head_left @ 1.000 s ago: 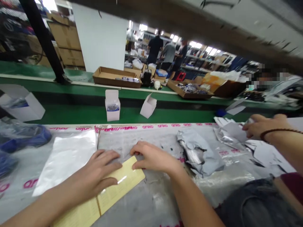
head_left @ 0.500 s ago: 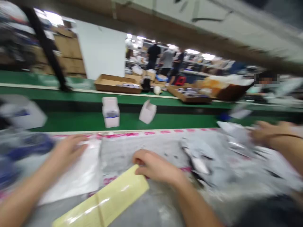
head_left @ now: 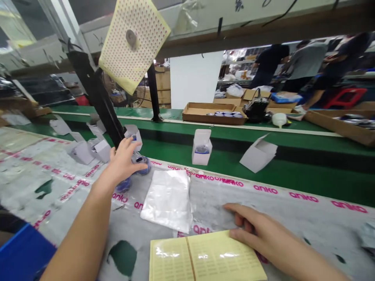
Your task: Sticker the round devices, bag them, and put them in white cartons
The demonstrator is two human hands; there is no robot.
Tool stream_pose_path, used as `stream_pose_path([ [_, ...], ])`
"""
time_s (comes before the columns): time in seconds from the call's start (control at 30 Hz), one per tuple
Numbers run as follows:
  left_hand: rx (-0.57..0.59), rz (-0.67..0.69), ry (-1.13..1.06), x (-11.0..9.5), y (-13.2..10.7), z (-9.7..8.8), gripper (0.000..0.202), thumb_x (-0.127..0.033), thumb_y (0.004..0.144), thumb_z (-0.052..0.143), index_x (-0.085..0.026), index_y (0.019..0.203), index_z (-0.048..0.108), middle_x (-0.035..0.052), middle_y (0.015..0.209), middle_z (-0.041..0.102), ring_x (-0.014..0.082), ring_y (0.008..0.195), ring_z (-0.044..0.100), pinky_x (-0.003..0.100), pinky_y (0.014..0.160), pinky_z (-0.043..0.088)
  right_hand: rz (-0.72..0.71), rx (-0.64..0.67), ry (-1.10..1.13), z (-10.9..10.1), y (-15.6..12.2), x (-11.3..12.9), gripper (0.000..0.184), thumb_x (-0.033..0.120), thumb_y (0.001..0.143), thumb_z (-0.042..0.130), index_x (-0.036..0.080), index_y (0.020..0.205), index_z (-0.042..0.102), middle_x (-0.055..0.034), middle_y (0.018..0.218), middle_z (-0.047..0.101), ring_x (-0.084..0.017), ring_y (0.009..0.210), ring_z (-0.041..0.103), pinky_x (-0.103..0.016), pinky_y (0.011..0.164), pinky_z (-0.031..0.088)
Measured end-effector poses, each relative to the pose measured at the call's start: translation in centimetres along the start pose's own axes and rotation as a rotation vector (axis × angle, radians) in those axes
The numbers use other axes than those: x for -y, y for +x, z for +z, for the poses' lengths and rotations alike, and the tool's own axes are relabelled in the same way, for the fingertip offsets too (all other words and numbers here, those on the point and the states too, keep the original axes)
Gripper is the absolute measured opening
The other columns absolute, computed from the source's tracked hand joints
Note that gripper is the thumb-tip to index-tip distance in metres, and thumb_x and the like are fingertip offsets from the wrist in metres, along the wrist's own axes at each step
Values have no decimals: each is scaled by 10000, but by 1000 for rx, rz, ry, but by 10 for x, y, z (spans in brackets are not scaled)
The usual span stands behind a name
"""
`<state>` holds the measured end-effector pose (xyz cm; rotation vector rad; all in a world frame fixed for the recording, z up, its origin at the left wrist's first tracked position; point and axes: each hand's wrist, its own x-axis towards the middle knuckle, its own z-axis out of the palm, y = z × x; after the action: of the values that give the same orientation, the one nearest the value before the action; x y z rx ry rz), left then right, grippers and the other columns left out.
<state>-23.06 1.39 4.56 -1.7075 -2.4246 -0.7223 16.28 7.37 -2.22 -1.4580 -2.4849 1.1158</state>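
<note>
My left hand (head_left: 124,162) reaches to the far left with fingers spread, over several blue coiled items in clear wrap (head_left: 143,166). Nothing shows in its grasp. My right hand (head_left: 254,228) is low on the right, its index finger stretched and its thumb at the corner of a yellow sheet stack (head_left: 202,259) printed with rows of small labels. A brown band crosses this stack. Between the hands lies a pile of clear plastic bags (head_left: 168,199) on the plastic-covered table (head_left: 216,197).
Open white boxes (head_left: 202,150) stand on the green conveyor (head_left: 225,156) behind the table. A yellow dotted sheet (head_left: 133,45) hangs from the overhead beam. Black posts (head_left: 93,86) rise at the left. A blue bin (head_left: 26,253) is at the lower left; people (head_left: 272,60) stand far behind.
The view has swung left. My left hand has moved from the bags to the blue items. My right hand has loosened from the yellow stack, which now lies flatter on the table.
</note>
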Motion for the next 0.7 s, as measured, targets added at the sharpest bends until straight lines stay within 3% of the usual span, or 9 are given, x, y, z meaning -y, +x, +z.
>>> stream_pose_path([
  [0.07, 193, -32, 109, 6, 6, 10, 623, -238, 765, 773, -273, 1355, 577, 154, 1513, 528, 416, 1533, 258, 791, 1163, 37, -28, -31, -16, -1, 0, 4, 533, 418, 855, 578, 294, 1371, 631, -62, 1032, 718, -248, 877, 688, -311, 732, 569],
  [0.13, 268, -28, 177, 6, 10, 20, 567, -182, 777, 721, -258, 1329, 613, 163, 1401, 630, 408, 1490, 359, 777, 1166, -41, -29, -29, -43, 0, -1, 5, 548, 410, 856, 560, 288, 1386, 621, -74, 1061, 715, -257, 913, 685, -323, 759, 576],
  [0.27, 271, -13, 201, -2, 11, 21, 397, -203, 758, 726, -253, 1152, 716, 135, 1289, 696, 410, 1296, 583, 752, 1176, -86, -6, 10, -76, 2, -1, 1, 591, 438, 862, 507, 275, 1425, 590, -92, 1117, 706, -278, 994, 686, -363, 850, 581],
  [0.4, 271, 33, 172, -4, 9, 18, 399, -196, 720, 750, -250, 1113, 706, 105, 1231, 719, 376, 1271, 598, 762, 1163, -94, -34, -20, -96, 4, -1, -1, 593, 514, 852, 496, 286, 1380, 638, -88, 1166, 722, -301, 1048, 693, -388, 920, 571],
  [0.53, 243, 80, 146, -2, 7, 21, 314, -192, 710, 748, -235, 1019, 709, 77, 1142, 739, 328, 1168, 653, 719, 1189, -89, -67, -58, -132, 3, -1, 0, 590, 571, 847, 492, 302, 1337, 681, -89, 1208, 735, -336, 1046, 706, -430, 891, 591],
  [0.7, 197, 92, 68, 1, 10, 23, 63, -203, 734, 737, -219, 714, 679, 14, 810, 749, 278, 892, 709, 679, 1216, 56, -92, -79, -160, 4, -2, -4, 605, 612, 845, 489, 302, 1324, 693, -98, 1234, 734, -369, 1055, 712, -483, 863, 614],
])
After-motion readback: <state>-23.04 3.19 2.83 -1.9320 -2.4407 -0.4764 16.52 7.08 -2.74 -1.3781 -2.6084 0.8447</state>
